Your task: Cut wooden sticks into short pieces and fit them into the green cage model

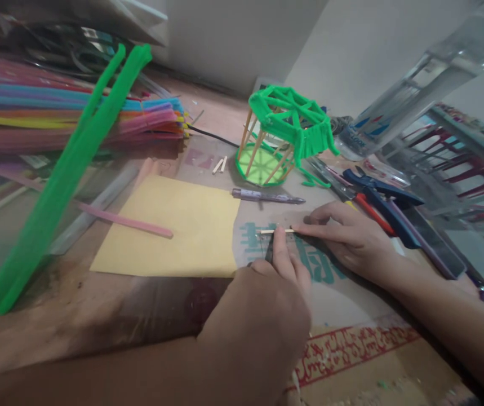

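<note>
A short, thin wooden stick [270, 232] lies across the green printed lettering on the cardboard. My left hand [267, 293] comes from the lower left, its index fingertip down on the stick and its other fingers curled; a dark, narrow edge shows beside that finger, but what it belongs to is hidden. At the stick's right end, my right hand [347, 237] holds it with closed fingertips. Just behind the hands lies a purple pen [267, 196]. Farther back stands a small round frame [288, 121] of green pipe cleaners and wooden sticks, with a yellow-green base.
Yellow paper [178, 237] lies left of my hands, crossed by a pink pipe cleaner [127, 220]. Green pipe cleaners [68, 175] and colourful bundles [152, 121] fill the left. Two short sticks [220, 164] lie behind. Pliers [383, 189] and a clear bottle [411, 84] are at right.
</note>
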A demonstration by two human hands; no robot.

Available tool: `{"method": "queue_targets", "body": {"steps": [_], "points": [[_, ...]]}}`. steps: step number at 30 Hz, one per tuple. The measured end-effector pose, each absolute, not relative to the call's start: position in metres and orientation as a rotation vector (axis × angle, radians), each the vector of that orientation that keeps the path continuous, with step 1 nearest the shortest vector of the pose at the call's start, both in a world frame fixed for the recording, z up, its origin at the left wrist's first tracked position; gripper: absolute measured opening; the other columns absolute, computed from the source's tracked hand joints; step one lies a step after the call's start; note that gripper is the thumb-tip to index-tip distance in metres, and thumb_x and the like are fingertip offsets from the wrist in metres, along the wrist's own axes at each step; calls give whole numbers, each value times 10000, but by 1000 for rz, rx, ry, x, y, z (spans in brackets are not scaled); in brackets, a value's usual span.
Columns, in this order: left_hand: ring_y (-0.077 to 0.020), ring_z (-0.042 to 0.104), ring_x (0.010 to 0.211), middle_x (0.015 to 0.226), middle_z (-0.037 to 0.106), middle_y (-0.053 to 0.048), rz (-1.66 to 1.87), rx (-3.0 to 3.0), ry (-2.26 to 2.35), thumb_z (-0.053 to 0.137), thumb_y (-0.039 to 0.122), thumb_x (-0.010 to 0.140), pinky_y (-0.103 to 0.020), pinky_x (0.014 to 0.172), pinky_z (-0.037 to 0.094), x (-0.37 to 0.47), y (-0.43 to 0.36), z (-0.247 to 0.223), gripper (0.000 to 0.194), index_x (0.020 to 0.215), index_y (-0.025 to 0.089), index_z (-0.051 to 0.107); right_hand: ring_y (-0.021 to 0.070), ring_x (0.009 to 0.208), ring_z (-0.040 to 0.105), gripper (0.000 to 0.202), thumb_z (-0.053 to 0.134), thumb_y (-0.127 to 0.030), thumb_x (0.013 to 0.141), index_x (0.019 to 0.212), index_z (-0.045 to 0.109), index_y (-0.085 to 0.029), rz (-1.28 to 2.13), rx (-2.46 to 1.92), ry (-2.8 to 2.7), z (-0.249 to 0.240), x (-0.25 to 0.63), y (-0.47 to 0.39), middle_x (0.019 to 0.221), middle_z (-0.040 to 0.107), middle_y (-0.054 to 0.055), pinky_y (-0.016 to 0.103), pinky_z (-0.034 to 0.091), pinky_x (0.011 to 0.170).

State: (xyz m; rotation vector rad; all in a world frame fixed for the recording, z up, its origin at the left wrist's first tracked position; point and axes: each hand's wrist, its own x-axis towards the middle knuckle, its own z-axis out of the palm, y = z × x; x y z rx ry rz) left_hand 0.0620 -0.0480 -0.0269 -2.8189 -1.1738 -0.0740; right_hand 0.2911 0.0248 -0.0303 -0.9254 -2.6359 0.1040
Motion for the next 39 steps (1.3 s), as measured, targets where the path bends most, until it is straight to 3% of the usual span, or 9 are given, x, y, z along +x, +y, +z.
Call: {"method": "queue_targets", "body": {"steps": [3,7,11,13,15,17,20,39], "points": [[-168,592,484,1389,506,-334,-78,-2801,-1187,465,123,848,-256,357,393,62,-50,-27,532,1356,40,599,198,867,631,273,541,-153,971,1169,697,-259,93,-975,-2634,-32,288,25,954,656,70,327,522,734],[-158,595,491,1451,483,-283,-127,-2776,-1185,458,97,839,-258,345,380,61,-50,-27,501,1301,49,645,221,930,633,128,533,-159,970,979,653,-204,87,-1069,-2530,-33,283,26,955,674,80,363,521,822],[-158,638,574,1510,507,-129,-456,-2787,-1118,455,100,884,-292,417,440,52,-39,-18,368,1126,169,722,202,852,621,150,415,-138,997,981,539,-222,143,-1042,-2290,-31,286,19,910,640,67,361,517,780],[-156,670,693,1394,622,-59,-809,-2924,-1196,480,189,941,-273,526,488,46,-29,-9,267,1035,232,726,188,784,591,142,382,-160,1010,1019,502,-235,170,-959,-2156,-29,288,13,867,592,48,339,509,724],[-146,668,770,1106,720,-22,-1189,-3072,-1471,506,320,971,-251,642,507,40,-20,2,222,962,246,715,176,755,571,137,378,-181,1016,1045,498,-241,218,-881,-2097,-26,289,8,853,568,35,315,497,691],[-138,636,743,876,702,7,-1443,-3145,-1786,517,399,970,-230,624,477,37,-14,10,237,967,239,692,167,760,577,160,370,-181,1021,1043,518,-239,294,-852,-2112,-24,288,4,860,585,32,301,494,690],[-128,598,744,820,669,23,-1627,-3284,-2010,550,413,954,-217,631,448,37,-15,15,240,924,215,682,159,767,594,177,376,-176,1019,1008,544,-230,398,-881,-2141,-23,284,3,863,614,31,288,496,693],[-133,541,659,688,609,7,-1699,-3368,-2113,579,385,862,-239,641,449,47,-15,17,266,714,172,639,135,696,572,265,373,-105,976,999,621,-197,573,-838,-2193,-26,283,6,771,605,12,278,494,683]]}}
